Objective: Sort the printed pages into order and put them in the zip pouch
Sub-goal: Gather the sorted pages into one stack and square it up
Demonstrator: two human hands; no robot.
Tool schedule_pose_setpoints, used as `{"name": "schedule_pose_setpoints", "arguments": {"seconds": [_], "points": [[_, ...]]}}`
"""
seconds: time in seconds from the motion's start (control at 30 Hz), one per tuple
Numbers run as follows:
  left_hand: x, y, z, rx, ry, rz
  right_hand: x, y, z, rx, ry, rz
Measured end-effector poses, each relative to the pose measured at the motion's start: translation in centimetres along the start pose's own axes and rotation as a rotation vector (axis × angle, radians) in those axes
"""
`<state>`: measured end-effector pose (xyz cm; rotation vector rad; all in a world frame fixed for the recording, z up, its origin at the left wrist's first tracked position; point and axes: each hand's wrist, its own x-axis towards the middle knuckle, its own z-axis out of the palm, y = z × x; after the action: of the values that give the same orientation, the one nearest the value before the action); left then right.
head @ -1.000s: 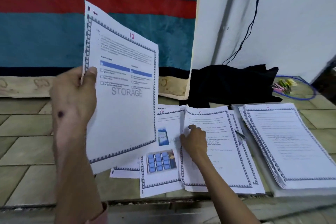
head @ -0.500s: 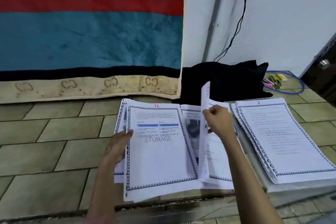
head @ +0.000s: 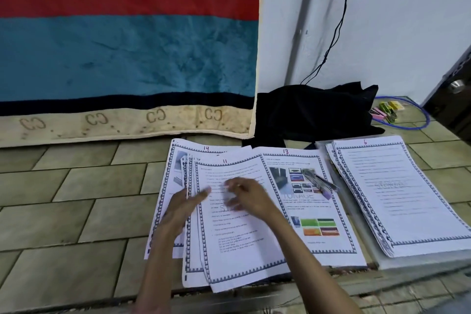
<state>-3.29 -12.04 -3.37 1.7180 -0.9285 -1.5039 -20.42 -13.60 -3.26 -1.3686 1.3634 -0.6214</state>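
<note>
— Resting flat now, both hands: the left hand lies with straight fingers on the pile's left edge, and the right hand, loosely curled and blurred, sits on page 11; whether it pinches anything cannot be told.

— What changed?

— Half a second ago the right hand held that sheet upright; page 12 then lay on top. Page 11 now covers it, long axis running away from the person, heading far. Page 13 lies just right, the page 6 stack beyond, on the floor.
</note>
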Motion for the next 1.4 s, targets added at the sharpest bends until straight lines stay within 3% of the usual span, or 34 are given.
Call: {"name": "schedule_pose_setpoints", "arguments": {"seconds": [0.1, 0.17, 0.27, 0.47, 0.63, 0.8, 0.93, 1.03, 1.1, 1.17, 1.2, 1.27, 1.3, 1.4], "points": [[-0.1, 0.5, 1.2, 0.122, 0.095, 0.076, 0.1, 2.2, -6.1, -0.419, 0.461, -0.015], [-0.1, 1.5, 1.7, 0.107, 0.092, 0.125, -0.1, 4.4, -10.2, -0.696, 0.657, 0.179], [0.2, 2.7, 1.8, 0.090, 0.017, 0.164, -0.6, 6.9, -13.4, -0.774, 0.604, 0.419], [0.4, 4.0, 2.6, 0.039, -0.066, 0.208, -1.0, 8.1, -13.3, -0.832, 0.636, 0.291], [-0.2, 5.0, 4.3, 0.001, -0.100, 0.249, -2.0, 8.6, -14.9, -0.720, 0.890, 0.264], [-0.2, 5.4, 5.5, 0.028, -0.130, 0.222, -2.3, 9.2, -16.1, -0.554, 1.012, 0.261], [-0.3, 5.8, 6.6, 0.032, -0.172, 0.241, -2.2, 10.6, -16.7, -0.662, 0.916, 0.363], [-0.5, 6.5, 8.0, 0.004, -0.215, 0.269, -2.8, 9.9, -16.6, -0.535, 0.930, 0.255], [-0.4, 6.9, 9.0, -0.025, -0.243, 0.284, -3.7, 8.7, -16.7, -0.068, 0.853, 0.118], [0.2, 6.8, 10.2, -0.062, -0.230, 0.278, -4.8, 7.4, -17.3, 0.467, 0.590, 0.071], [0.5, 6.6, 11.0, -0.080, -0.215, 0.268, -5.2, 7.1, -17.9, 0.576, 0.500, 0.081], [1.2, 5.8, 12.6, -0.063, -0.191, 0.244, -5.7, 7.1, -18.9, 0.513, 0.437, 0.070], [1.7, 5.2, 13.4, 0.001, -0.173, 0.233, -5.7, 7.2, -19.0, 0.402, 0.488, 0.079], [3.3, 3.2, 15.1, 0.361, -0.058, 0.246, -5.2, 8.4, -18.7, 0.220, 0.609, 0.119]]}}
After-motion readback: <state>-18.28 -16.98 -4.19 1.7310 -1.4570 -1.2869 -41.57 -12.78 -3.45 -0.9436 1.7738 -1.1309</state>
